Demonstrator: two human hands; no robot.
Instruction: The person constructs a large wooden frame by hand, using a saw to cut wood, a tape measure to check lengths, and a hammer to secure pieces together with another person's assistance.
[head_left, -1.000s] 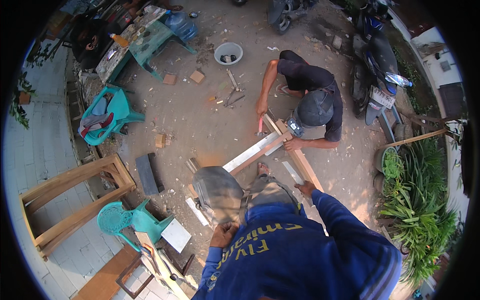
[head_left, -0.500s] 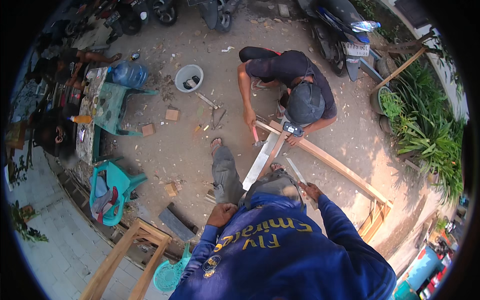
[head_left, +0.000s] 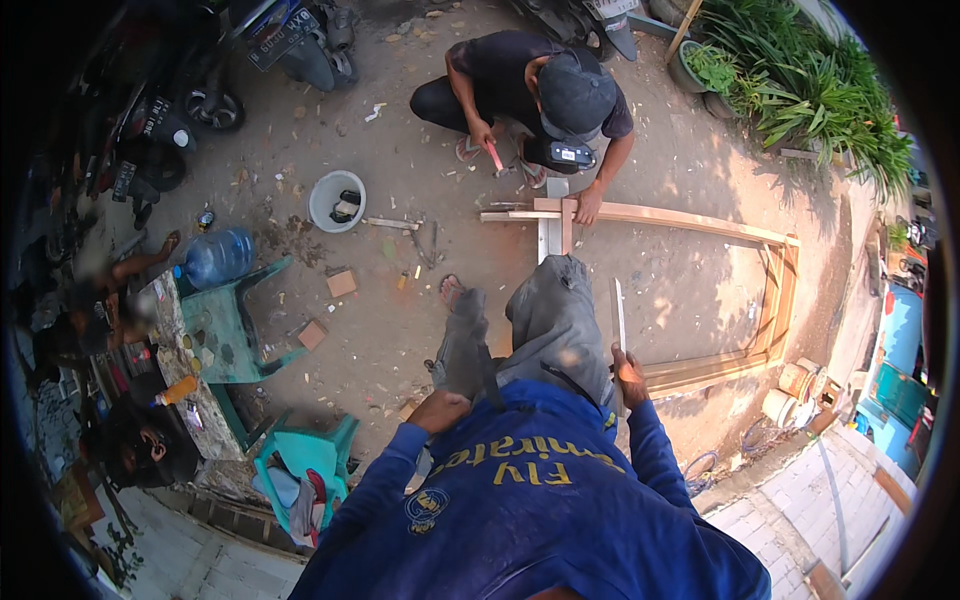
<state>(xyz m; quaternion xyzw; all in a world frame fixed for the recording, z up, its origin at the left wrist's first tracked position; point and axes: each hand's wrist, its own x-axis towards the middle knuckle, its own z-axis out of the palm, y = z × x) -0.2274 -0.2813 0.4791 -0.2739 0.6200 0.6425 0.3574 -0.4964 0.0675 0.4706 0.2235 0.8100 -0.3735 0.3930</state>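
1. Wooden frame [head_left: 690, 219]: flat on the dirt ground, ahead and to the person's right. Landmark for all below.
2. Right hand [head_left: 629, 376]: closed around a pale strip [head_left: 619, 308], just beside the frame's near rail, at its left end.
3. Pale strip: long, thin, lies left of the frame's middle, tip pointing toward the far rail. Material unclear.
4. Left hand [head_left: 441, 411]: curled at the waist, left of the frame, well apart from right hand. Can't tell if anything is in it.
5. Frame's far left corner: a brown crosspiece [head_left: 567, 228] and a white board [head_left: 544, 240] side by side, running toward the person's knee.
6. Co-worker [head_left: 520, 65]: crouched just beyond that corner, touching it, holding a red-handled hammer [head_left: 495, 157]; hammer sits clear of the frame.
7. Grey bucket [head_left: 322, 205]: well left of frame, dark items inside.
8. Blue water jug [head_left: 220, 258], green table [head_left: 235, 340], green chair [head_left: 340, 448]: farther left of frame than the co-worker.
9. Green plants [head_left: 820, 95]: beyond frame's right end.
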